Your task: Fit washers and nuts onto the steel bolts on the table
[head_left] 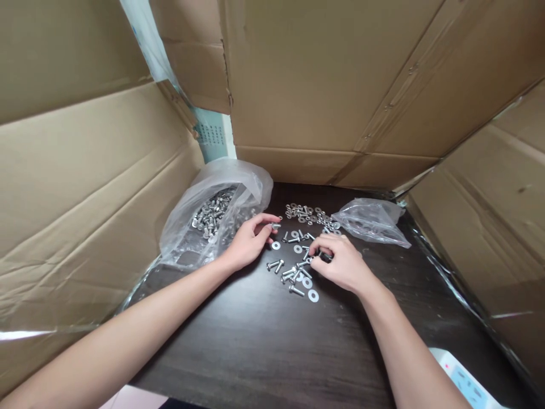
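My left hand (251, 241) pinches a short metal bolt (276, 226) between thumb and fingertips, beside the open plastic bag. My right hand (338, 261) is curled over the loose hardware, thumb and fingertips close together at a small shiny piece; I cannot make out whether it is a nut or part of a bolt. Several bolts (296, 291) lie scattered between and in front of the hands. Flat round washers (313, 295) are mixed in with them, one washer (276, 245) just below my left fingertips. Farther back is a pile of nuts and washers (303, 212).
A clear plastic bag (174, 238) full of bolts (214, 211) stands at the back left. Another clear bag (370, 218) lies at the right. Cardboard walls (332, 74) enclose the dark table (238, 341). A white power strip (462, 378) sits at the lower right.
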`<state>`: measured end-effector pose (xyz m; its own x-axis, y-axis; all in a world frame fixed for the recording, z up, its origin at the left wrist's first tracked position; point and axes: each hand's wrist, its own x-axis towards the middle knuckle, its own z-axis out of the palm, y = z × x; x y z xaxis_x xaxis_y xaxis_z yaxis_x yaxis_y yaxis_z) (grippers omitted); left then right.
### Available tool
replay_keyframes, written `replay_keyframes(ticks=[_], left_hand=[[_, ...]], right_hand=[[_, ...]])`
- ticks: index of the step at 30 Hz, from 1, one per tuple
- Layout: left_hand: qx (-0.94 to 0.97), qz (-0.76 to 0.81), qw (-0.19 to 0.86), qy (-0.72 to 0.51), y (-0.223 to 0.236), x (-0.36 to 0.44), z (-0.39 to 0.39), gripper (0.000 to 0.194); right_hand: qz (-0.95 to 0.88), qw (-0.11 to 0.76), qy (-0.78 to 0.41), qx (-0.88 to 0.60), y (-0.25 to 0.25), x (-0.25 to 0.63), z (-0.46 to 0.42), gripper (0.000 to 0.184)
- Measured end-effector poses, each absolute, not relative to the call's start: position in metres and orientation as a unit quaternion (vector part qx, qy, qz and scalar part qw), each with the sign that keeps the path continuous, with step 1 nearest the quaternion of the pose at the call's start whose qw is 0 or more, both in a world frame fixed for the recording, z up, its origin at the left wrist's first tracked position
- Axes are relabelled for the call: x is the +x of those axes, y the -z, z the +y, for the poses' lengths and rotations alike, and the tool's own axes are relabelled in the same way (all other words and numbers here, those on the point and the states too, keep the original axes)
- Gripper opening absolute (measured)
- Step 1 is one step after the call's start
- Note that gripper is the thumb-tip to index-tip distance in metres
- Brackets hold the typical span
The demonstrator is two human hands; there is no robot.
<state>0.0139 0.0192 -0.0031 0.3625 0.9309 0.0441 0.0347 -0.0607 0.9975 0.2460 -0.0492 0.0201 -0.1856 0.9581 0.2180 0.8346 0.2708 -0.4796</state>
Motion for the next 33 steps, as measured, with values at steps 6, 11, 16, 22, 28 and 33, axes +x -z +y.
replay_keyframes(ticks=[6,11,16,22,28,33], left_hand=[[0.607,0.390,0.561,-0.406,0.002,0.015,0.019,0.021],[0.618,0.369,0.566,-0.402,0.000,0.014,0.018,0.019],[0.621,0.367,0.574,-0.387,-0.001,0.012,0.018,0.021],[0.665,0.350,0.543,-0.374,0.000,0.016,0.012,0.017],[0.709,0.338,0.491,-0.376,0.002,0.019,0.008,0.017],[0.713,0.326,0.495,-0.374,0.002,0.021,0.007,0.020]], right_hand=[[-0.771,0.211,-0.114,-0.590,-0.020,0.242,-0.052,0.011],[-0.779,0.221,-0.104,-0.577,-0.017,0.238,-0.052,0.011],[-0.768,0.260,-0.087,-0.579,-0.011,0.233,-0.049,0.013],[-0.754,0.303,-0.007,-0.583,0.002,0.219,-0.044,0.010],[-0.735,0.350,-0.019,-0.581,0.005,0.209,-0.041,0.008],[-0.698,0.441,-0.079,-0.559,0.003,0.199,-0.045,0.007]])
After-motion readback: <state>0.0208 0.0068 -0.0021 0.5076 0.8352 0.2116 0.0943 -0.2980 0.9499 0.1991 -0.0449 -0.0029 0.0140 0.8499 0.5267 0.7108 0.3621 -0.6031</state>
